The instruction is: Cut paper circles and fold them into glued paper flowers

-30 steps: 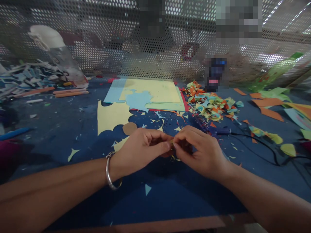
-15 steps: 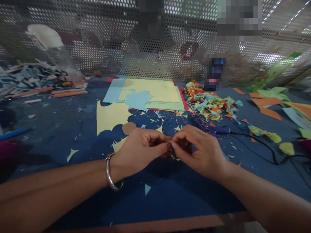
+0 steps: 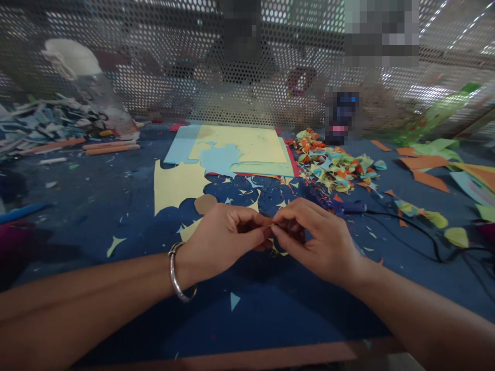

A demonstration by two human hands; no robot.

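My left hand [image 3: 228,234], with a silver bangle at the wrist, is closed in a pinch above the blue work surface [image 3: 270,309]. Facing it, my right hand [image 3: 313,232] pinches too, and the fingertips of both hands meet. Between them shows a sliver of a small yellowish piece [image 3: 273,223]; the fingers hide most of it. Just beyond my left hand lie a brown round disc [image 3: 205,204] and a yellow sheet [image 3: 178,183] with curved cutouts. Scraps of yellow and blue [image 3: 247,196] are scattered behind the hands.
Yellow and blue sheets [image 3: 255,141] are stacked at the back. Right of them sits a heap of colourful folded pieces [image 3: 336,167]. A purple glue gun [image 3: 344,206] trails a black cord. Further left are a bottle [image 3: 104,103] and strips [image 3: 46,123]; a perforated panel [image 3: 174,62] stands behind.
The fingertips have shifted very slightly around the small piece. Both hands otherwise stay in place, and the things on the surface have not moved.
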